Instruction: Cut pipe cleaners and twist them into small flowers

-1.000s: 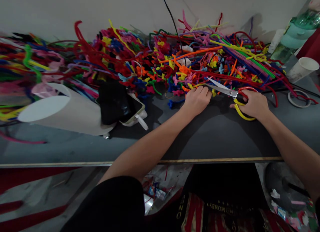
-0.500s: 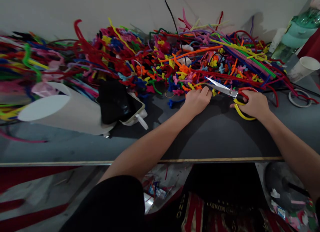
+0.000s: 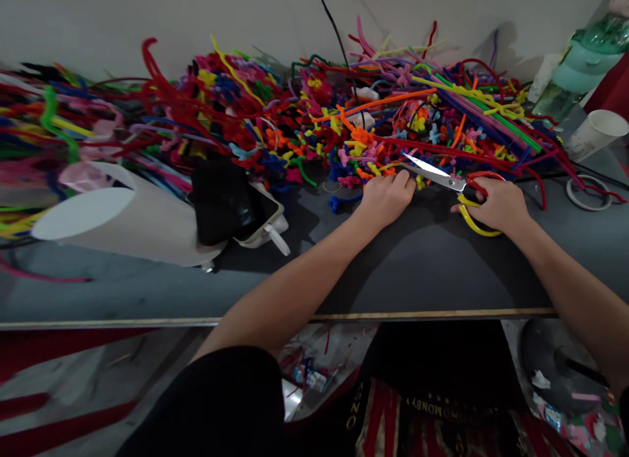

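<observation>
A dark grey table (image 3: pixel 417 280) spans the view from side to side, its pale front edge nearest the person. Along its back lies a long, tangled heap of fuzzy craft stems (image 3: pixel 324 93) in many colours, some straight, some twisted into small flower-like shapes. At the left, a whitish open-ended tube (image 3: pixel 142 221) lies tilted, and at the far right a green bottle (image 3: pixel 584 63) stands. The scissors (image 3: pixel 457 183) are held just above the table at the heap's front edge, blades slightly parted and pointing left. A black, flat object (image 3: pixel 221 208) sits against the tube. The right hand (image 3: pixel 506 204) is closed around the scissors' red and yellow handles. The left hand (image 3: pixel 388 198), knuckles up and fingers bent, is near the blade tips; whether it grips anything cannot be told. A white cup (image 3: pixel 592 139) leans at the right, near a pale ring (image 3: pixel 570 193).
</observation>
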The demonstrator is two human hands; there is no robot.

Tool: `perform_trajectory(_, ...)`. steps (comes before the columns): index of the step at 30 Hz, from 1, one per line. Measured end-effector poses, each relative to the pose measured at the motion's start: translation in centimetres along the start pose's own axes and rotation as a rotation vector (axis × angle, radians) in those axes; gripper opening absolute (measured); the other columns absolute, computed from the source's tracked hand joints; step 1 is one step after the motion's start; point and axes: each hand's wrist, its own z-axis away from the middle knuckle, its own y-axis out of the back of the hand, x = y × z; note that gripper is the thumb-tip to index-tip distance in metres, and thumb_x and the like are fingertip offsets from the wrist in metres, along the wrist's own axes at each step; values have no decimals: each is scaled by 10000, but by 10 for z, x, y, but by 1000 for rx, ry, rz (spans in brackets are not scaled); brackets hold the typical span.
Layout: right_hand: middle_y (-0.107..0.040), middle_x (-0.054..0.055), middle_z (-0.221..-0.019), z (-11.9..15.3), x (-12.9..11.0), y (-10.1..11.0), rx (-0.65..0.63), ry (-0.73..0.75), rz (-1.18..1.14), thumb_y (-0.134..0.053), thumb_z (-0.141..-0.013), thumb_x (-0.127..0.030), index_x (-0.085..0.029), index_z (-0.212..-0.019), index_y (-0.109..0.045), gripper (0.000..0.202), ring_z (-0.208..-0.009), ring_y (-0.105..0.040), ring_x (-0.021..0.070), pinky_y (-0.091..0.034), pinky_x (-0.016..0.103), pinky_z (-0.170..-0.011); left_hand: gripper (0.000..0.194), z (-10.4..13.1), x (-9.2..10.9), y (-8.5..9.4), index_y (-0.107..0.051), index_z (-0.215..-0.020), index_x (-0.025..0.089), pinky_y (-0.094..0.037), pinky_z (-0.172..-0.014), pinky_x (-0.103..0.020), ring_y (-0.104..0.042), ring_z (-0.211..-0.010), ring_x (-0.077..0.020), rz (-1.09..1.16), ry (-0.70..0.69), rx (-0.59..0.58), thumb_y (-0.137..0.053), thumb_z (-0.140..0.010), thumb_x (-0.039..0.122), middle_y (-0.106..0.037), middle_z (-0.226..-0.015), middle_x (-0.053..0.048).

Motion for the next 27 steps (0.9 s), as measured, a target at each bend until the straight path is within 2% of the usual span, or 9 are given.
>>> perform_trajectory(3,-550,23,-588,0,0,0,-3,2,-1,-608,-675,-727,-214,-697,-542,518,-609,-532,187,-285,288,-560,314,0,0,0,-681,-800,146,-316,-472,-314,-577,-566,-168,-43,-15,0,-392,-911,95,-640,-769,-105)
perform_trajectory(8,-548,25,-582,-1,1,0,2,10,9,-591,-697,-717,-214,-677,-535,506,-600,-527,186,-277,287,-545,320,0,0,2,-682,-814,146,-352,-488,-318,-582,-588,-179,26,11,-38,-382,-915,97,-646,-796,-117)
perform_trajectory(14,-577,35,-599,-1,2,-1,-13,-3,14,-633,-673,-693,-216,-672,-553,484,-615,-536,197,-285,290,-554,309,0,0,-1,-684,-784,148,-317,-472,-310,-566,-563,-158,-15,-1,26,-403,-903,100,-641,-761,-102)
perform_trajectory(18,-597,44,-625,-1,2,-1,10,-43,4,-619,-687,-712,-213,-708,-583,500,-630,-562,213,-305,297,-566,325,1,0,-2,-704,-811,152,-318,-470,-315,-556,-555,-168,-58,-6,6,-397,-904,100,-646,-786,-108)
perform_trajectory(21,-646,67,-713,-1,3,0,26,-65,-19,-595,-717,-723,-206,-820,-631,528,-683,-599,239,-350,312,-598,323,1,0,-2,-712,-818,153,-316,-472,-310,-557,-552,-164,-43,5,9,-406,-900,97,-648,-786,-108)
perform_trajectory(23,-679,91,-818,0,3,1,22,-60,-23,-587,-731,-724,-199,-962,-645,577,-751,-624,265,-383,329,-630,319,1,0,-1,-715,-828,158,-307,-469,-308,-558,-543,-156,-21,8,23,-410,-899,96,-660,-804,-108)
perform_trajectory(27,-690,129,-1005,3,1,2,-4,-48,-2,-579,-744,-723,-191,-1204,-571,704,-881,-642,311,-425,365,-691,332,1,1,0,-720,-876,170,-313,-471,-310,-561,-539,-148,-26,8,36,-396,-915,104,-685,-883,-109)
